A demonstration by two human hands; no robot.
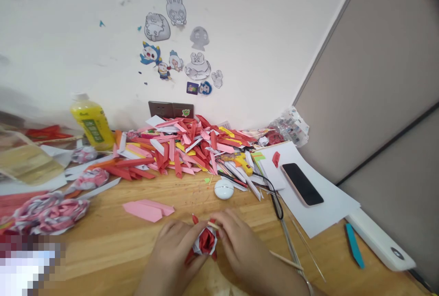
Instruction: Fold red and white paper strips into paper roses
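Note:
Between my two hands is a folded paper rose (206, 241) with a red centre, white outer petals and red pointed tips. My left hand (178, 243) grips it from the left, its fingers wrapped partly behind it. In my right hand (242, 241) is a thin wooden stick (286, 261), pinched by the fingers; its end lies against the rose's upper right edge. The far part of the stick comes out under my right wrist. Just beyond my left hand lie pink folded paper strips (147, 209). The rose's underside is hidden.
Behind is a heap of red, pink, white and yellow paper strips (192, 143), with a yellow glue gun (243, 164) and white earbud case (224, 189). Pink-white paper roses (51, 214) and a yellow bottle (92, 122) stand left. A phone (302, 184) lies right on white paper (313, 220).

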